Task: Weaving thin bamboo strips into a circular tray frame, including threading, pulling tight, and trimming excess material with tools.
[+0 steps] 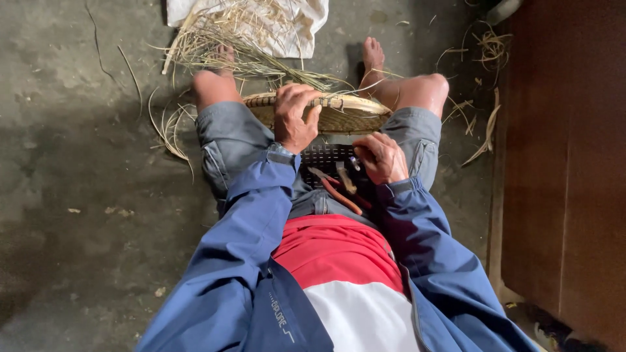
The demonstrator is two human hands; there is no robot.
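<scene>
Woven straw-coloured basket tray, shallow and round (339,114), is propped on edge across the person's knees, rim up, sitting between the two bare legs. Left hand (295,117) is curled right over the top rim near the middle, fingers (300,98) wrapped down the far side and thumb on the near side, so it's a proper closed grip on the braided edge.

Right hand (381,158) is lower, just under the basket's right end, fingers folded in loosely around something small and metallic; can't make out what it is, too hidden by the knuckles. It's close to the basket but I can't tell if it's touching.

Down in the lap there's a pair of pliers with reddish-orange handles (336,189) lying on a dark mesh-patterned surface (323,156), just beside the right hand and not held by either.

Loose dry straw strips (241,45) are piled on a white cloth sack (287,19) on the grey concrete floor (85,215) beyond the feet. Blue jacket sleeves (248,221) cover both arms.
</scene>
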